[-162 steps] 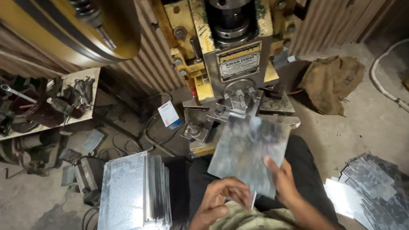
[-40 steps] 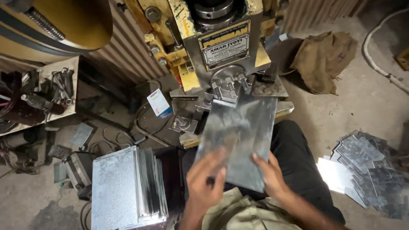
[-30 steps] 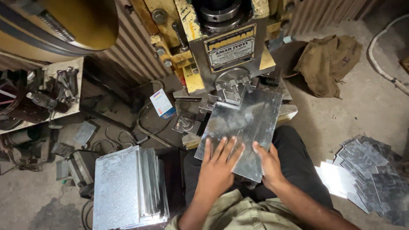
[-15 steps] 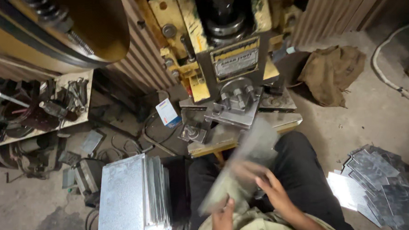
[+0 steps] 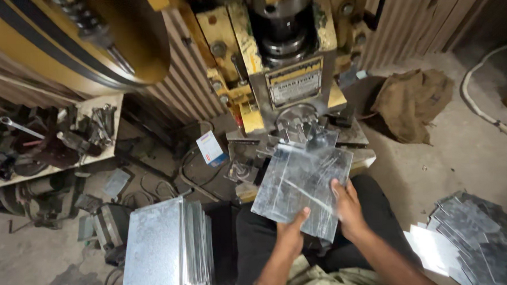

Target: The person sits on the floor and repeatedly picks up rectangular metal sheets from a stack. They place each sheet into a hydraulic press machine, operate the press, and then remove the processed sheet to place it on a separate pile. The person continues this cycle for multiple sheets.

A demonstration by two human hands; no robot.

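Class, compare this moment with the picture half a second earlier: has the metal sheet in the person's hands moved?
Yes. The metal sheet has gone up from the lap and forward, so its far edge now reaches the yellow press.

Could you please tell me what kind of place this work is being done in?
Most likely a small metal workshop: a yellow press machine stands ahead, a stack of metal sheets sits on the left, and both hands hold another metal sheet toward the press.

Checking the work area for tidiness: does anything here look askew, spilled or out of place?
Yes. The sheets on the floor at right lie fanned and overlapping, unlike the squared stack at left. Both the left hand and the right hand hold a sheet skewed to the press.
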